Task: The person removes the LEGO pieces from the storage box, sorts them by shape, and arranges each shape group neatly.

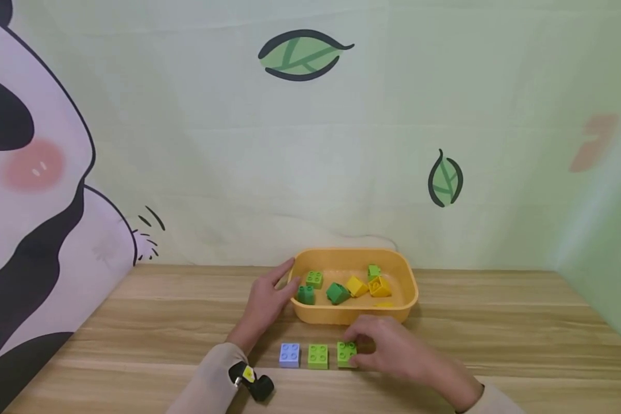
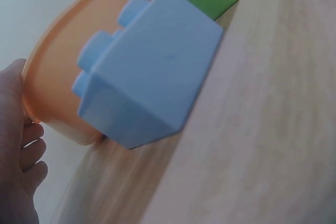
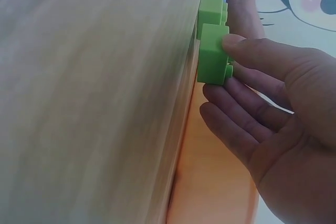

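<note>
The end block (image 1: 346,355), light green, stood studs up on the table (image 1: 497,322), in front of the tray (image 1: 331,315) and apart from its near wall. Your right hand (image 1: 393,348) had it pinched between thumb and finger. In my judgement, this step called for a light hold on opposite sides, the base flat on the table and the near face squared parallel to the tray before any release; a careless roll of the thumb could have twisted it.

As to position, the end block lay at your right hand's fingertips and well apart from your left hand (image 1: 266,296). That hand gripped the tray's left end, its thumb over the rim and its fingers outside.

The middle block (image 1: 318,356), also light green, and the blue block (image 1: 289,355) stood in line with it before the tray, narrow gaps between, neither touched by your hands. Inside the tray lay dark green blocks (image 1: 337,293), light green blocks (image 1: 314,279) and yellow blocks (image 1: 379,286), one yellow piece largely hidden by the near wall. Behind the tray hung a backdrop (image 1: 341,144) printed with leaves.
</note>
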Demonstrator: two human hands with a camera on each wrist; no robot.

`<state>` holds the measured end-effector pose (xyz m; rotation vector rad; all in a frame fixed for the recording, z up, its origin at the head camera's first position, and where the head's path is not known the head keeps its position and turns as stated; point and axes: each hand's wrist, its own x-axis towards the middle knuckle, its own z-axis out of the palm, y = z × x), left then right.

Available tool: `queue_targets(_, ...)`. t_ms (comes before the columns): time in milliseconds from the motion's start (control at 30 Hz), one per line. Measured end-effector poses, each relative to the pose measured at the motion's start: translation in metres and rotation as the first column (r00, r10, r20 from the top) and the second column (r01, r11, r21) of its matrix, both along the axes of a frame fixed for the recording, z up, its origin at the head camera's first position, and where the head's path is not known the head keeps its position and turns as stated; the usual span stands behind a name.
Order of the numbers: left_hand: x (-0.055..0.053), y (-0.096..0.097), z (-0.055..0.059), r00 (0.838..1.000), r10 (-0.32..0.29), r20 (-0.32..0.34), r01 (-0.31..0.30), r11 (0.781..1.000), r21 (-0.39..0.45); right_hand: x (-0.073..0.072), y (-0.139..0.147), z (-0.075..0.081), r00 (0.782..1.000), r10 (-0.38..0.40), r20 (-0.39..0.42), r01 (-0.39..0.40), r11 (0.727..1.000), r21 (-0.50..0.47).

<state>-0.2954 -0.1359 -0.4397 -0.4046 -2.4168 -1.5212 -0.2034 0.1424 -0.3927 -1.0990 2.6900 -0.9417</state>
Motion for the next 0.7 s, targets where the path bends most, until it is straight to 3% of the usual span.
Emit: queue_targets(700, 0.0029, 0.0003, 0.0018, 1.000, -0.003, 0.013, 0.003, 1.000, 0.007, -0.0010, 0.0004, -0.0014, 1.000, 0.008, 0.017, -0.008, 1.000, 0.006)
